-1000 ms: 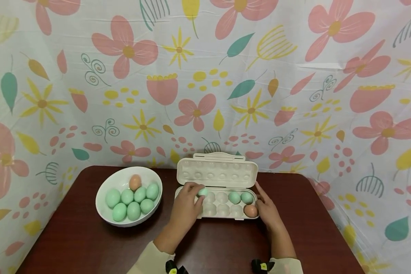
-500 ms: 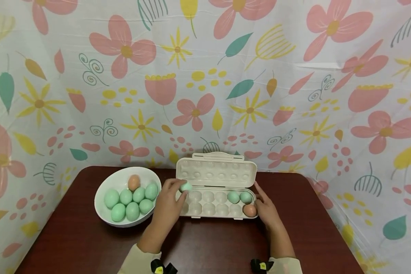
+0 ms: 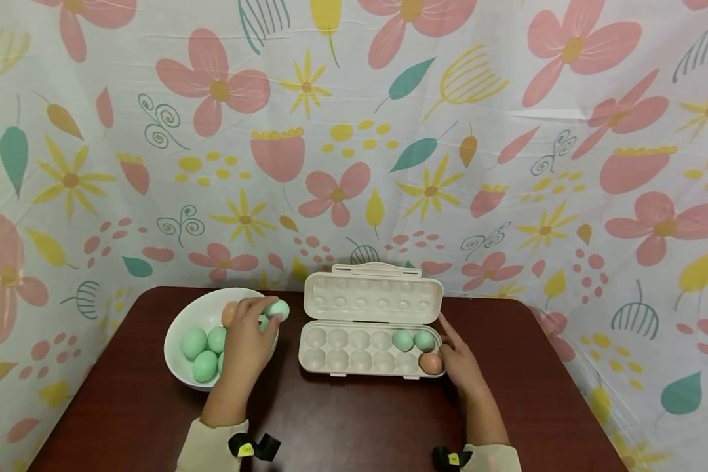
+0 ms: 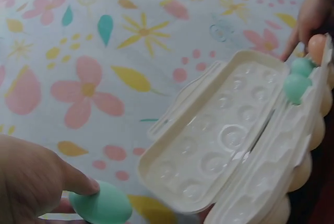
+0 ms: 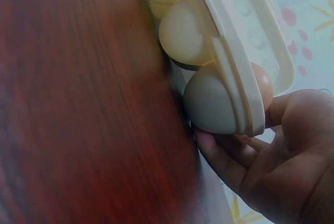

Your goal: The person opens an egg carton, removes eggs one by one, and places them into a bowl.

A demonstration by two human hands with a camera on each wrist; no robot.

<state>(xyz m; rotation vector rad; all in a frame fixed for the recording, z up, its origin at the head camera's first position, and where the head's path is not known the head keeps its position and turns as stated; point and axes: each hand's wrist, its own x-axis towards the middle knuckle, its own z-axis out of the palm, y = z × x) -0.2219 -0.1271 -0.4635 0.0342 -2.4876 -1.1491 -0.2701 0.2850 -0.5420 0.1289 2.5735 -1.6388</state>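
My left hand (image 3: 243,344) pinches a pale green egg (image 3: 277,310) above the right rim of a white bowl (image 3: 208,309). In the left wrist view a fingertip presses on top of this green egg (image 4: 102,203). Several green eggs (image 3: 194,342) and a brown egg (image 3: 229,314) lie in the bowl, partly hidden by the hand. My right hand (image 3: 463,364) grips the right end of a cream egg carton (image 3: 360,349), its lid raised. Fingers curl under the end cup in the right wrist view. Two green eggs (image 3: 403,339) and a brown egg (image 3: 431,363) sit at that end.
A dark reddish wooden table (image 3: 377,419) bears the bowl on the left and the carton in the middle. The carton's lid (image 3: 373,296) leans back toward a flowered cloth (image 3: 354,144) hanging behind the table.
My left hand has carried the green egg leftward, from over the carton's left cups to the bowl's right rim. The right hand stays at the carton's end.
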